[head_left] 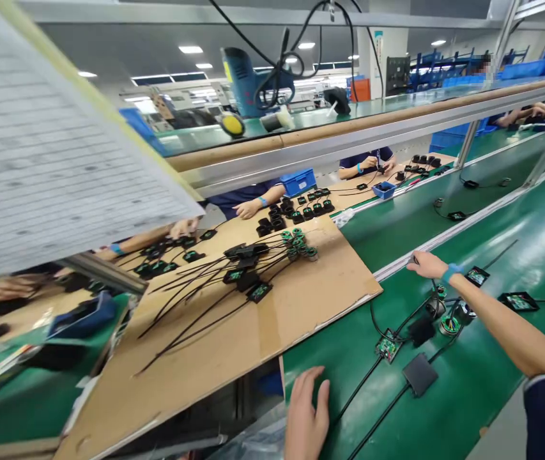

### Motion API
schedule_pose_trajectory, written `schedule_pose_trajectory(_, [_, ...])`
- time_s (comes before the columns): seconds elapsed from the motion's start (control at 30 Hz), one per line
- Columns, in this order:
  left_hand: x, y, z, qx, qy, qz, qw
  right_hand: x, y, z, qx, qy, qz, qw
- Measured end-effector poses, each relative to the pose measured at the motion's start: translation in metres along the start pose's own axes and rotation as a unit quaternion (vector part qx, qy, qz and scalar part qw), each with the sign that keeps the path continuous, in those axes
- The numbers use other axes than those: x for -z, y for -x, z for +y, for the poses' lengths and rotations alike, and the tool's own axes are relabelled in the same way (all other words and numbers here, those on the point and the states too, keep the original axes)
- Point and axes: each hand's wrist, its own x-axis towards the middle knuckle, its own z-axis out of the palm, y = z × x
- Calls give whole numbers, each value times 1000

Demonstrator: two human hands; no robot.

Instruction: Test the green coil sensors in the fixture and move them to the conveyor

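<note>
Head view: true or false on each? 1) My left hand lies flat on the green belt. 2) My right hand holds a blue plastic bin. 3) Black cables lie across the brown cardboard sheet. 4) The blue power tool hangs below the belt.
1) The left hand lies flat on the green conveyor belt: true.
2) The right hand holds a bin: false; it reaches to the belt's far edge, and whether it pinches anything is unclear.
3) Black cables lie across the brown cardboard sheet: true.
4) The blue power tool hangs below the belt: false; it is up above, at the glass shelf.
</note>
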Motion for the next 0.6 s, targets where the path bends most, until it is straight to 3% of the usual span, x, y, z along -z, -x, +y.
schedule_pose_trajectory(0.07, [-3,-4,21,2,30,-14,999,19,21,-25,63,-106,-79,989])
schedule_pose_trajectory(0.1, [-3,-6,35,-2,50,-23,998,29,35,-43,102,-189,-126,968])
schedule_pose_trajectory(0.2, [-4,-14,82,-33,143,-41,988,58,91,-119,203,-419,-278,840])
schedule_pose_trajectory(0.27, [-6,-15,116,-54,233,-38,970,70,131,-177,252,-469,-362,765])
schedule_pose_trajectory(0.33, [-11,-9,146,-54,353,-26,934,73,166,-235,313,-470,-415,714])
schedule_pose_trajectory(0.4, [-15,5,166,-46,513,-28,857,68,192,-289,401,-447,-405,689])
schedule_pose_trajectory(0.5, [-11,38,164,-52,713,-33,698,38,219,-362,556,-410,-272,670])
schedule_pose_trajectory(0.53, [-6,54,155,-58,745,-28,664,20,227,-384,598,-394,-221,662])
schedule_pose_trajectory(0.6, [10,97,128,-56,775,12,630,-26,247,-424,667,-335,-152,648])
